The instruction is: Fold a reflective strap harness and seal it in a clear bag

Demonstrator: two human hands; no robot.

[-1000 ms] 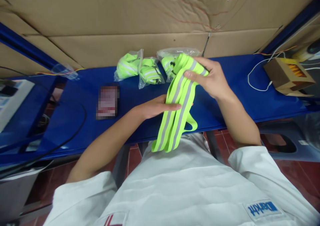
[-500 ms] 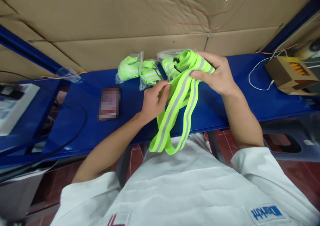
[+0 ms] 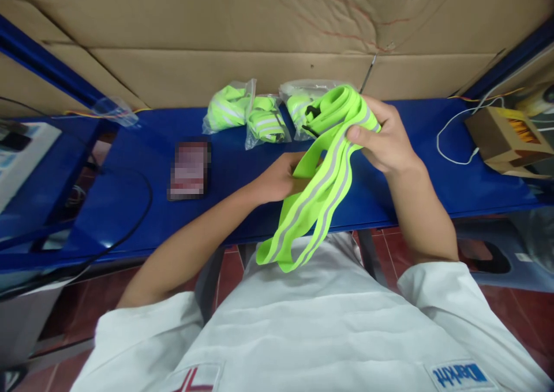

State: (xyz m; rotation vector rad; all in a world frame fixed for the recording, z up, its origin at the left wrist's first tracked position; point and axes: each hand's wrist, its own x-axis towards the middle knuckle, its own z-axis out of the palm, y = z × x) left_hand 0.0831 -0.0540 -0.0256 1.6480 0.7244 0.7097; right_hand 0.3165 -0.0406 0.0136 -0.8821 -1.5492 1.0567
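Observation:
My right hand (image 3: 387,138) is closed around a rolled neon-green reflective strap (image 3: 341,106) with a silver stripe, its thumb pressing on the front. Loose lengths of the strap hang from the roll in long loops, down in front of my shirt. A black piece, perhaps a buckle, shows at the roll's left end. My left hand (image 3: 279,178) reaches in among the hanging lengths from the left. Its fingertips are hidden behind the green band, so their grip does not show. Both hands are above the blue table (image 3: 234,161).
Clear plastic bags hold more green straps: a left bag (image 3: 229,108), a middle bag (image 3: 266,123) and one partly behind the roll (image 3: 298,106). A blurred-out phone-like item (image 3: 189,170) lies left. A cardboard box (image 3: 506,135) and a white cable (image 3: 450,155) are right. Cardboard (image 3: 216,68) lines the back.
My left hand has moved from pinching the strap's left edge to lower down, with its fingers behind the hanging band. My right hand keeps the roll, which sits slightly further right in view.

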